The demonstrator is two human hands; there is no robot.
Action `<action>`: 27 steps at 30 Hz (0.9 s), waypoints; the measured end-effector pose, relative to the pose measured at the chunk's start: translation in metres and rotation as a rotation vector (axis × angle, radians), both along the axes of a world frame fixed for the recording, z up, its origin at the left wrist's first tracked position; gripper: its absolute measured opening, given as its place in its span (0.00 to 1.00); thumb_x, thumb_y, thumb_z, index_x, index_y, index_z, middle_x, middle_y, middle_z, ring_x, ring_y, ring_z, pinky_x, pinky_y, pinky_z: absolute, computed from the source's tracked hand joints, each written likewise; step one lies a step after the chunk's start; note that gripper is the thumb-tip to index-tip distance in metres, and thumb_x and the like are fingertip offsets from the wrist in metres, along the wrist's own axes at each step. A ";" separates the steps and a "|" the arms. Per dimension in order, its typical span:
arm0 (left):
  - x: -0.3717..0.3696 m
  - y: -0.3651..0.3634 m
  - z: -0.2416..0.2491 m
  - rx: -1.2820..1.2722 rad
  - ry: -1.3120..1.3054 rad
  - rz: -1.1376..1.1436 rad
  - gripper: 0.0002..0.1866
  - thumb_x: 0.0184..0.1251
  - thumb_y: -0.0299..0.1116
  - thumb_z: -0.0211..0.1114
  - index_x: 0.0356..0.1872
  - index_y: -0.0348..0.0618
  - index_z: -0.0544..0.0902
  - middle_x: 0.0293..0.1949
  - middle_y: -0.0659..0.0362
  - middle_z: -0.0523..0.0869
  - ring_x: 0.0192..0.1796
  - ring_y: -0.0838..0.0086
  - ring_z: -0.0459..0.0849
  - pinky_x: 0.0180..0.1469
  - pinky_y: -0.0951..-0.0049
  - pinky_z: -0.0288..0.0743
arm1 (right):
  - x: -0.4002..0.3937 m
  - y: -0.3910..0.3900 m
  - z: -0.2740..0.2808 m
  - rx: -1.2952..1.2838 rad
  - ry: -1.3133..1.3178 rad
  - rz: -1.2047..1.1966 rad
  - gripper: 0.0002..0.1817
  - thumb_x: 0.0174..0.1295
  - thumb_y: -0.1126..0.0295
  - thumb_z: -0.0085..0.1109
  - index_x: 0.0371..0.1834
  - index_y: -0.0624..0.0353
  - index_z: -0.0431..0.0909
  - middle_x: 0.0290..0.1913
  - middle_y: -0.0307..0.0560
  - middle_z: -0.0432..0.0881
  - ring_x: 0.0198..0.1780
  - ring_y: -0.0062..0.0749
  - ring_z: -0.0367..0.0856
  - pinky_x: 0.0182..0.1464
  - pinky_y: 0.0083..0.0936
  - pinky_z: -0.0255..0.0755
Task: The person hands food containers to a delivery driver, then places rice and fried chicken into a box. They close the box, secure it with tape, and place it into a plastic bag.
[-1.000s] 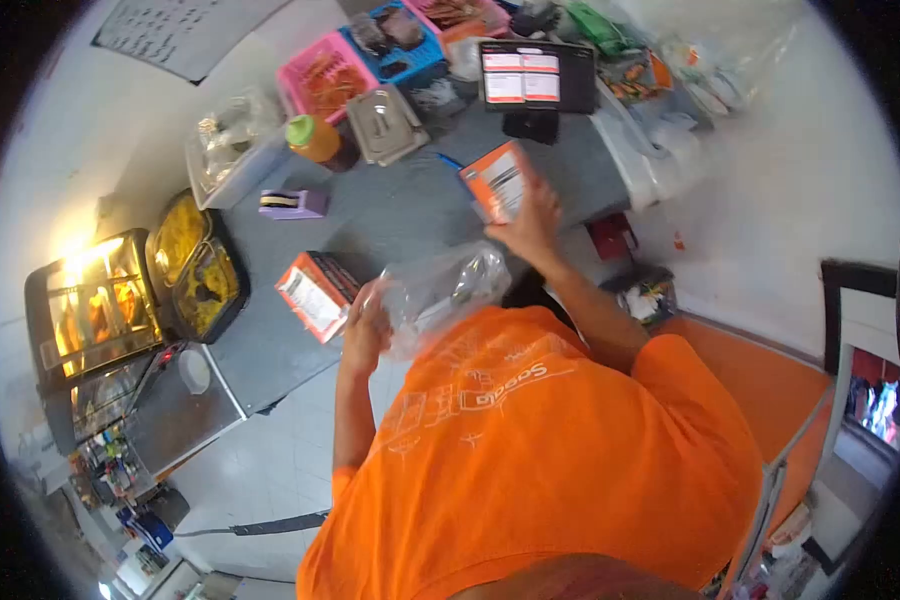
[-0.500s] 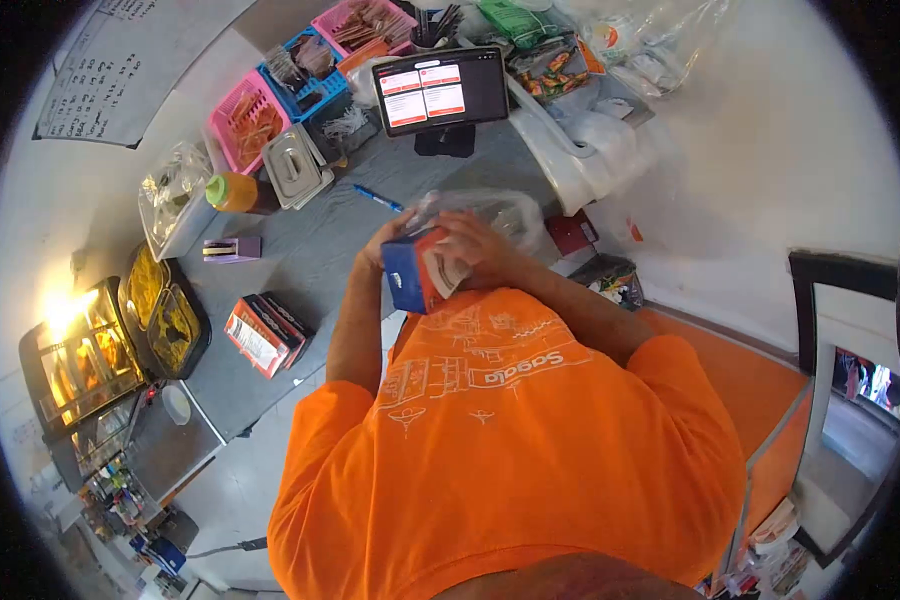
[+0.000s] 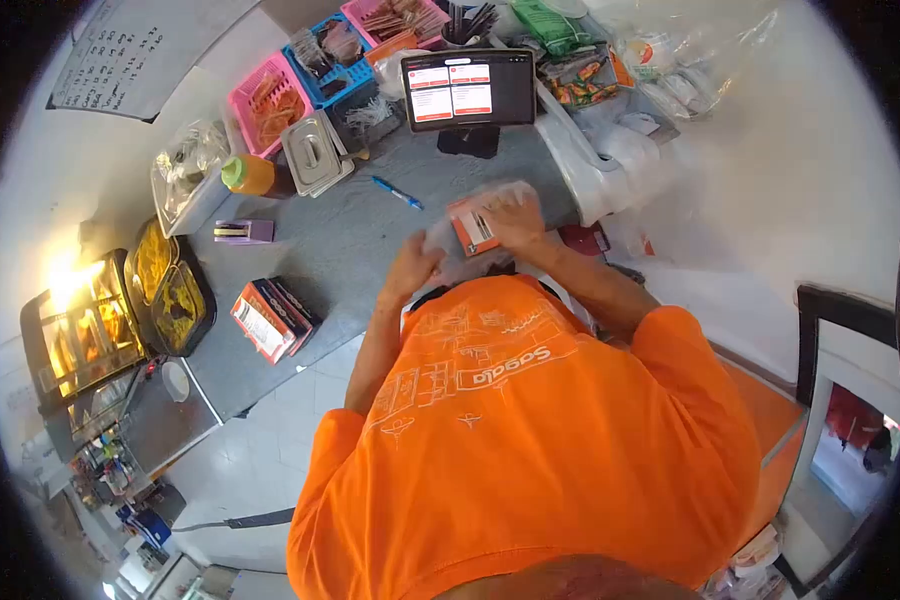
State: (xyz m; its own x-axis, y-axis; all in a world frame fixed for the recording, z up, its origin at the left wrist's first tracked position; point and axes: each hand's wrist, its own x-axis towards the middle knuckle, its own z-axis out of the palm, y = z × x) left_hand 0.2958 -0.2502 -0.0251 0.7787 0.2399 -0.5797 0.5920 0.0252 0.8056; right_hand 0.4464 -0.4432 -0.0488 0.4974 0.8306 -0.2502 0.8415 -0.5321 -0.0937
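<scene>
An orange box with a white label (image 3: 472, 228) is in front of my chest, near the front of the counter. My right hand (image 3: 515, 222) grips it from the right, fingers over its label side. Clear plastic bag film (image 3: 452, 262) surrounds the box and shows behind my right fingers. To the left, my left hand (image 3: 412, 268) is closed on the bag's edge, apart from the box. A blue pen (image 3: 397, 192) lies on the counter just beyond my hands.
Stacked orange and black boxes (image 3: 273, 318) stand left on the grey counter (image 3: 355, 245). A purple tape dispenser (image 3: 244, 232), sauce bottle (image 3: 250, 176) and metal lids (image 3: 315, 155) sit behind. A tablet (image 3: 470, 90) stands at the back, beside white plastic bags (image 3: 600, 165).
The box has turned and moved forward and right, away from my chest, with my right hand on it. My left hand has left the box and now holds the bag's edge.
</scene>
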 end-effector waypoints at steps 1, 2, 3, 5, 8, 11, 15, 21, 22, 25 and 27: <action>0.012 0.003 0.034 0.081 0.019 0.020 0.21 0.56 0.34 0.72 0.45 0.30 0.76 0.32 0.48 0.84 0.33 0.63 0.85 0.35 0.65 0.77 | -0.004 0.000 0.005 -0.017 0.004 0.013 0.31 0.62 0.64 0.57 0.71 0.33 0.64 0.63 0.44 0.72 0.67 0.46 0.66 0.63 0.51 0.60; 0.021 0.006 0.051 0.169 0.033 0.045 0.21 0.55 0.33 0.72 0.45 0.31 0.77 0.32 0.49 0.84 0.34 0.61 0.84 0.37 0.64 0.77 | -0.005 -0.001 -0.001 0.073 -0.064 0.034 0.31 0.61 0.64 0.57 0.70 0.34 0.66 0.63 0.45 0.72 0.67 0.45 0.65 0.63 0.51 0.60; 0.019 0.010 0.041 0.334 -0.101 -0.013 0.20 0.56 0.33 0.71 0.46 0.32 0.77 0.34 0.49 0.83 0.37 0.60 0.84 0.39 0.63 0.77 | -0.008 -0.005 -0.010 0.161 -0.134 0.054 0.30 0.60 0.64 0.58 0.69 0.35 0.67 0.64 0.45 0.72 0.68 0.45 0.65 0.63 0.51 0.60; 0.015 0.023 0.016 0.659 -0.390 -0.126 0.19 0.57 0.34 0.70 0.47 0.35 0.77 0.37 0.49 0.82 0.42 0.57 0.82 0.44 0.61 0.77 | -0.004 -0.015 -0.012 0.342 -0.151 0.084 0.31 0.57 0.63 0.59 0.68 0.38 0.69 0.64 0.46 0.71 0.67 0.45 0.65 0.62 0.51 0.60; 0.013 0.004 0.058 0.943 -0.565 0.056 0.21 0.55 0.33 0.71 0.49 0.38 0.77 0.45 0.45 0.80 0.52 0.53 0.78 0.53 0.58 0.73 | -0.004 -0.040 -0.004 0.628 0.021 -0.116 0.32 0.53 0.63 0.62 0.66 0.46 0.71 0.62 0.50 0.72 0.66 0.48 0.67 0.64 0.49 0.61; 0.022 -0.029 0.061 0.599 -0.497 -0.375 0.27 0.54 0.33 0.73 0.55 0.38 0.75 0.55 0.43 0.77 0.59 0.50 0.74 0.60 0.57 0.69 | -0.002 -0.065 -0.087 0.813 0.206 -0.894 0.30 0.56 0.63 0.62 0.64 0.53 0.73 0.59 0.54 0.76 0.62 0.53 0.70 0.64 0.46 0.64; 0.080 -0.062 -0.061 0.844 -0.672 -0.826 0.42 0.49 0.38 0.76 0.67 0.42 0.67 0.68 0.43 0.66 0.68 0.46 0.66 0.67 0.51 0.63 | 0.015 -0.061 -0.088 0.694 0.785 -1.185 0.35 0.55 0.42 0.64 0.52 0.64 0.80 0.46 0.56 0.85 0.46 0.38 0.81 0.52 0.36 0.73; 0.111 -0.059 -0.059 0.901 -0.440 -0.881 0.56 0.37 0.45 0.81 0.74 0.54 0.60 0.69 0.44 0.66 0.70 0.46 0.65 0.69 0.49 0.59 | 0.024 -0.080 -0.143 0.996 0.483 -1.131 0.24 0.50 0.49 0.68 0.34 0.63 0.79 0.28 0.54 0.82 0.30 0.39 0.79 0.33 0.39 0.72; 0.108 -0.055 -0.055 0.893 -0.370 -0.873 0.57 0.38 0.45 0.80 0.74 0.55 0.59 0.69 0.44 0.67 0.69 0.46 0.66 0.69 0.49 0.59 | 0.026 -0.083 -0.136 1.033 0.448 -1.153 0.23 0.50 0.51 0.68 0.33 0.62 0.79 0.27 0.53 0.82 0.28 0.39 0.79 0.34 0.39 0.72; 0.090 -0.049 -0.073 1.025 -0.422 -0.792 0.54 0.44 0.50 0.76 0.75 0.56 0.57 0.66 0.43 0.70 0.68 0.45 0.67 0.68 0.48 0.61 | 0.012 -0.105 -0.008 0.591 0.815 -0.931 0.20 0.51 0.54 0.69 0.34 0.61 0.79 0.28 0.57 0.83 0.32 0.44 0.82 0.39 0.40 0.74; 0.084 -0.059 -0.070 1.090 -0.495 -0.769 0.50 0.51 0.54 0.72 0.76 0.56 0.56 0.66 0.43 0.71 0.67 0.45 0.69 0.67 0.48 0.62 | 0.020 -0.089 0.016 0.984 0.368 -0.876 0.19 0.53 0.55 0.68 0.36 0.59 0.79 0.29 0.59 0.83 0.34 0.47 0.83 0.39 0.42 0.74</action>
